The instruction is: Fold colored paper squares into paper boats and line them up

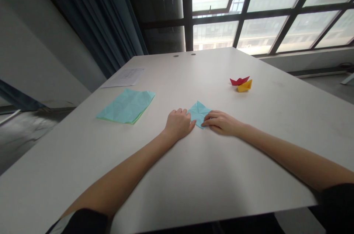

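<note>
A small folded light-blue paper (198, 111) lies on the white table between my hands, with crease lines meeting near its middle. My left hand (179, 123) is closed at the paper's left edge, its fingers curled and the thumb pointing toward the lower edge. My right hand (219, 122) has its fingers together on the paper's right corner, gripping or pressing it. The fingertips partly cover both side corners.
A stack of creased light-blue and green sheets (127, 106) lies at left on the table (177, 175). Behind it is a printed white page (125, 77). A red paper boat (239, 81) and a yellow paper boat (245, 86) sit at the right.
</note>
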The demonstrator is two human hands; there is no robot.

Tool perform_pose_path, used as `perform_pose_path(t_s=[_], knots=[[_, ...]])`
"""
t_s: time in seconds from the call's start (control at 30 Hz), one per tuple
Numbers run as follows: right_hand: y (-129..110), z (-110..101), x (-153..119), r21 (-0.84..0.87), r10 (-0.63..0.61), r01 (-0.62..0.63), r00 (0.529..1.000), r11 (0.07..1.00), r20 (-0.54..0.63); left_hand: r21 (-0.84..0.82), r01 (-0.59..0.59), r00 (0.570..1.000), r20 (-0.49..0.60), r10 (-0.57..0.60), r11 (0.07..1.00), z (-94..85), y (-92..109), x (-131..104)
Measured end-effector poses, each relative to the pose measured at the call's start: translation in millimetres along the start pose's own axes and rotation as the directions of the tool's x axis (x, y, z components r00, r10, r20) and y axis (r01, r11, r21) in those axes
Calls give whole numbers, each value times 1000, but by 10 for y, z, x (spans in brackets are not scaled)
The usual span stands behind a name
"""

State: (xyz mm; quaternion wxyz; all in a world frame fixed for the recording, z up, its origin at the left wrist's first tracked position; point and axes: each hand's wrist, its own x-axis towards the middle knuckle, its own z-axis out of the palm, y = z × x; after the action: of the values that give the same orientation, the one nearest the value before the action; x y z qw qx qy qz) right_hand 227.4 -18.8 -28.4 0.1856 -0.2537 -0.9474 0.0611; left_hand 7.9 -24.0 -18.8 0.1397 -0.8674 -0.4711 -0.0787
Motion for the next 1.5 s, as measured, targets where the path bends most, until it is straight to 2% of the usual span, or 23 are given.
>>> perform_pose_path(t_s=[0.1,0.2,0.3,0.4,0.5,0.6,0.7,0.8,0.9,1.0,1.07,1.1,1.13,1.17,1.23,1.27,1.33,1.4,1.5], knots=[[-2,5,-16,-12,1,-1,1000,1000,1,31,124,992,-17,-123,992,-28,-61,-1],[-3,19,-28,-27,-2,2,1000,1000,-16,-31,193,981,1,-193,981,-40,-118,27],[-14,48,-31,-42,-7,6,1000,999,-25,-210,277,961,47,-274,938,-21,-145,55],[-40,76,-30,-58,-5,4,1000,998,-22,-426,374,926,125,-356,824,20,-159,64],[-64,82,-27,-67,-3,1,1000,998,-22,-627,389,915,177,-364,675,69,-165,67],[-73,69,-22,-50,5,-7,1000,999,-27,-798,359,911,187,-367,485,125,-157,77],[-79,59,-11,-2,60,-60,998,998,-36,-909,355,888,256,-382,217,175,-131,90],[-94,75,4,37,156,-153,984,988,-88,-938,343,868,334,-366,-42,184,-89,95],[-106,118,18,63,322,-317,917,946,-233,-940,282,854,337,-396,-190,140,-40,94],[-111,171,34,217,534,-488,763,845,-365,-938,195,843,310,-440,-287,85,3,90],[-121,198,52,434,671,-522,652,734,-353,-932,138,845,288,-450,-335,67,26,86],[-132,206,63,561,727,-500,614,660,-308,-927,114,848,279,-451,-358,66,36,84],[-146,208,76,680,765,-459,598,572,-240,-921,93,850,272,-452,-379,69,43,82],[-164,205,90,776,781,-408,602,480,-166,-915,78,851,268,-452,-396,76,50,80],[-205,184,115,890,778,-323,626,321,-53,-908,59,852,263,-453,-415,93,57,77],[-223,169,126,916,776,-295,631,271,-26,-907,56,852,261,-453,-418,101,57,76],[-240,134,140,941,788,-250,616,229,-28,-914,63,853,258,-454,-401,113,55,71],[-215,98,139,945,815,-216,573,247,-82,-940,76,848,237,-474,-332,120,46,64],[-103,47,109,894,836,-220,492,391,-245,-985,88,816,158,-556,-151,131,27,53]])
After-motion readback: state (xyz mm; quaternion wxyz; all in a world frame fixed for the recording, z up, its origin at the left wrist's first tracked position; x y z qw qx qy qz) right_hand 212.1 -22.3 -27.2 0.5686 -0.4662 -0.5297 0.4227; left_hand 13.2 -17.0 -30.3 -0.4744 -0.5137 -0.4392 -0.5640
